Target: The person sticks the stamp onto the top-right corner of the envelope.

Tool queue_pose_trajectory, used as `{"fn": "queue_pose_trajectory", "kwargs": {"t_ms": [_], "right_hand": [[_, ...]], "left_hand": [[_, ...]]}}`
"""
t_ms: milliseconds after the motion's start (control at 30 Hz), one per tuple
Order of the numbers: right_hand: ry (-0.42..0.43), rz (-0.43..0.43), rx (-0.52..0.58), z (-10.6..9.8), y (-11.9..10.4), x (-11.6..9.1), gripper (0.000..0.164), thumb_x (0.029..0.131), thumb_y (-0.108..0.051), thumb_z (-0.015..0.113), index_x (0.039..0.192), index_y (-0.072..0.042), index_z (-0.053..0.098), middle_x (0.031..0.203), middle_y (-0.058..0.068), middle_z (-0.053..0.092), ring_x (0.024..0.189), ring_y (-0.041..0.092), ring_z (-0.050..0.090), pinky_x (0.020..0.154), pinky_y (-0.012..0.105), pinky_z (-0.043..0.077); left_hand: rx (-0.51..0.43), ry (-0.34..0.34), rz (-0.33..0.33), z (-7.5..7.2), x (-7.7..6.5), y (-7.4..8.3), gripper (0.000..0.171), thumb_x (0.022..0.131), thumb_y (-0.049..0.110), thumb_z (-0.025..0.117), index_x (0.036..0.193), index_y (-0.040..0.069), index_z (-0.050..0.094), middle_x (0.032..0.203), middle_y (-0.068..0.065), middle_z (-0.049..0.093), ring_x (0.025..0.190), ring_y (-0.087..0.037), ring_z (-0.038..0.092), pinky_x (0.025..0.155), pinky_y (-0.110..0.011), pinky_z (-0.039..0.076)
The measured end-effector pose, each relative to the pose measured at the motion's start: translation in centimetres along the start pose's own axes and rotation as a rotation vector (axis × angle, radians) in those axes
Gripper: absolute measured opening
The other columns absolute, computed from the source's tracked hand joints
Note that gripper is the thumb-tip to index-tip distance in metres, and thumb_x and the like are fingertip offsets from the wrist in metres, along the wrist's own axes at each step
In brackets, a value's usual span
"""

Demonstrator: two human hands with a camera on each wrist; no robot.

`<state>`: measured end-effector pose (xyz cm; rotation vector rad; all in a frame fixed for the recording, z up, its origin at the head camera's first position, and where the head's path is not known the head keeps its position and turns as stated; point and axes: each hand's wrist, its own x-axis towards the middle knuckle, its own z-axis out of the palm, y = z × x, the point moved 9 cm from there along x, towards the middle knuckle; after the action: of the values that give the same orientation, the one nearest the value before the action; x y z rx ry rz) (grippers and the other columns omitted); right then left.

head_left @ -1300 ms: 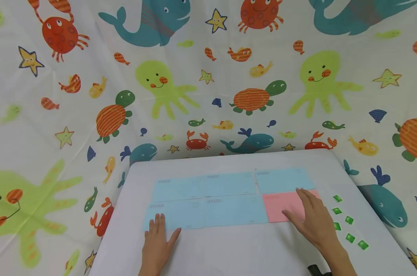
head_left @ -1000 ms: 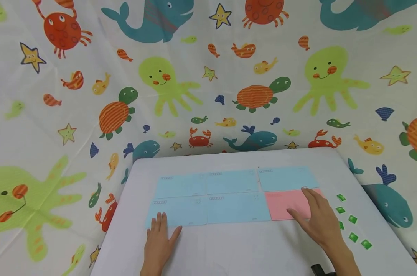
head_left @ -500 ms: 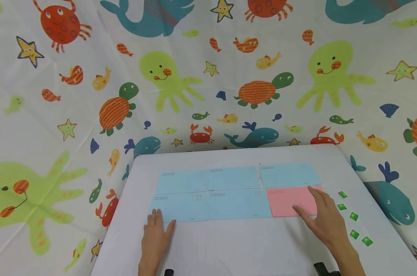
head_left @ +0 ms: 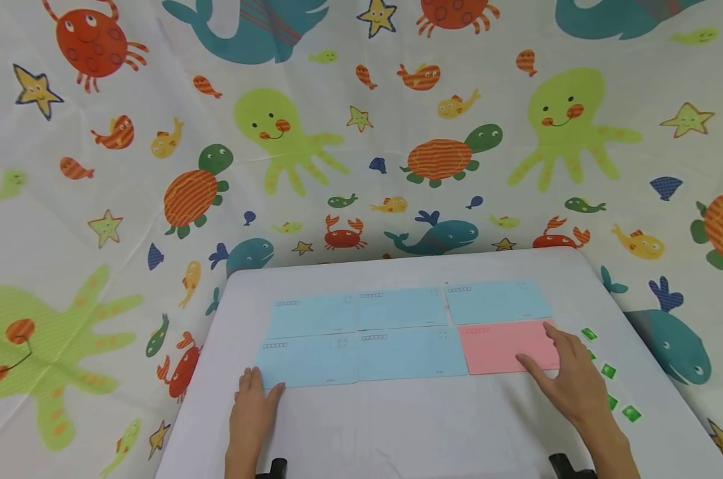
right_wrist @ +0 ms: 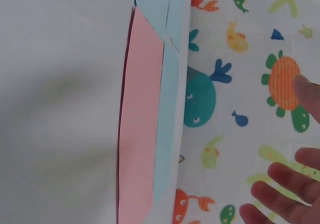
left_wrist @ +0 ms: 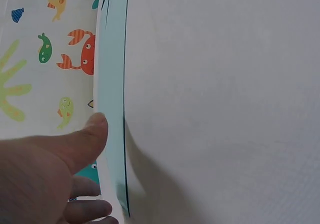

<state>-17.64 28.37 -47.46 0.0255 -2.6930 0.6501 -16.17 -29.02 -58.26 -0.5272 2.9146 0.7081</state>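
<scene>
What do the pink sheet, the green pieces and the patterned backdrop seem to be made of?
Pink sheet: probably matte paper or thin card; flat, thin, no glare.
Green pieces: perhaps glossy plastic, given their light and dark facets, though too small to be sure.
Patterned backdrop: likely dull-finished fabric, showing soft creases.

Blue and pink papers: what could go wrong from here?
The right grip partly hides green squares in the head view and might brush them away. The left grip is at a corner of the lower-left blue paper and could push it askew; its neighbours, nearly edge to edge, might shift.
</scene>
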Motion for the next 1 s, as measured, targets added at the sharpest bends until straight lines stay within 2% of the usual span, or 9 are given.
{"fn": "queue_pose_trajectory", "kwargs": {"t_ms": [233,400,633,733,1000], "right_hand": [[-0.053,0.082,-0.023,-0.1,1.1,-0.3,0.088,0.086,-0.047,0.077,0.15,-0.001,0.039,0.129,0.028,0.053,0.113,0.042,0.049,0.082,0.066,0.05],[-0.069,0.105,-0.031,-0.2,1.7,-0.4,0.088,0.086,-0.048,0.076,0.15,0.001,0.038,0.129,0.029,0.052,0.113,0.043,0.05,0.082,0.066,0.05],[-0.095,0.164,-0.062,-0.4,2.9,-0.3,0.089,0.088,-0.052,0.072,0.149,0.003,0.037,0.127,0.033,0.052,0.112,0.047,0.049,0.079,0.068,0.05],[-0.08,0.171,-0.064,-0.7,3.2,-0.4,0.089,0.088,-0.052,0.072,0.148,0.003,0.037,0.127,0.033,0.052,0.112,0.047,0.05,0.08,0.069,0.051],[-0.05,0.186,-0.073,-1.6,4.3,-0.2,0.089,0.088,-0.052,0.072,0.148,0.004,0.038,0.124,0.033,0.053,0.104,0.044,0.053,0.079,0.066,0.053]], "left_hand": [[0.037,-0.004,-0.02,0.4,0.5,-0.7,0.072,0.1,0.03,0.059,0.146,-0.018,0.032,0.155,-0.041,0.02,0.146,-0.056,0.018,0.115,-0.068,0.023],[0.074,0.01,-0.024,0.7,0.8,-1.2,0.065,0.101,0.029,0.059,0.143,-0.016,0.038,0.154,-0.039,0.024,0.144,-0.056,0.023,0.113,-0.067,0.027],[0.087,0.044,0.017,0.5,1.1,-0.9,0.058,0.099,0.025,0.062,0.138,-0.016,0.047,0.149,-0.039,0.032,0.141,-0.058,0.027,0.11,-0.069,0.029],[0.083,0.051,0.015,0.5,1.2,-1.0,0.06,0.098,0.024,0.064,0.137,-0.018,0.046,0.148,-0.039,0.033,0.14,-0.058,0.029,0.109,-0.068,0.031],[0.057,0.028,-0.052,0.2,1.2,-1.6,0.073,0.096,0.028,0.067,0.141,-0.02,0.037,0.151,-0.041,0.028,0.139,-0.054,0.033,0.11,-0.063,0.035]]}}
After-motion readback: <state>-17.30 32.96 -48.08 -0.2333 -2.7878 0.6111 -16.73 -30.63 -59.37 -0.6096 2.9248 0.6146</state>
